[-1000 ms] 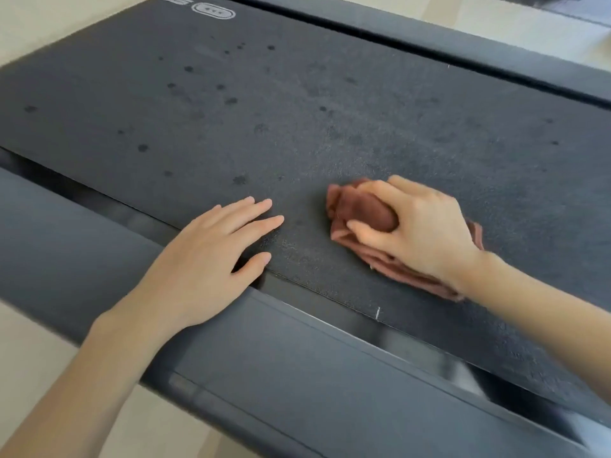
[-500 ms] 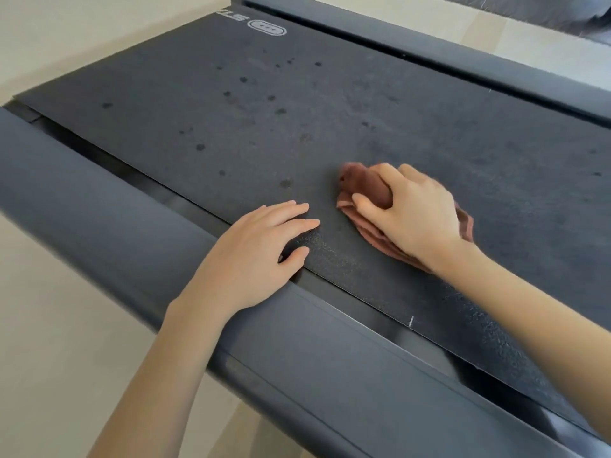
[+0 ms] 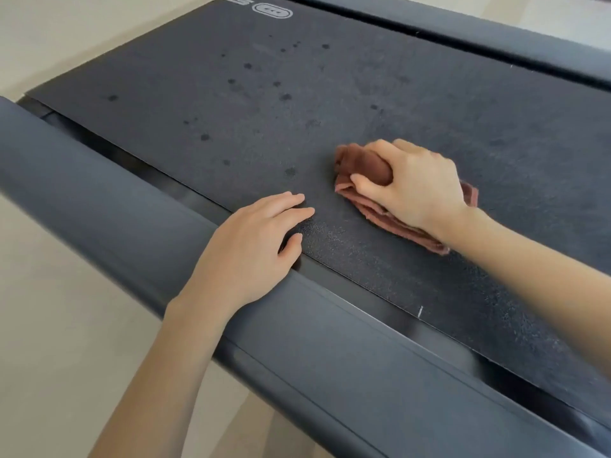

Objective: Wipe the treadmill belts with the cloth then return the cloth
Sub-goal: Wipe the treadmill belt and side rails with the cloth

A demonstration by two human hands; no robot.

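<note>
A dark textured treadmill belt (image 3: pixel 330 94) fills the view, dotted with several darker spots on its far left part. A crumpled brown cloth (image 3: pixel 360 165) lies on the belt near its middle. My right hand (image 3: pixel 413 183) grips the cloth from above, thumb and fingers curled round a bunched fold. My left hand (image 3: pixel 251 246) rests flat with straight fingers across the belt's near edge and the side rail, just left of the cloth.
A wide grey side rail (image 3: pixel 115 206) runs along the near edge of the belt, another rail (image 3: pixel 496 38) along the far edge. A white logo (image 3: pixel 271 9) marks the belt's far end. Pale floor (image 3: pixel 49 309) lies beside the treadmill.
My right hand has slid the cloth a little farther across the belt, away from the near rail. My left hand has stayed at the belt's near edge. The camera has shifted right.
</note>
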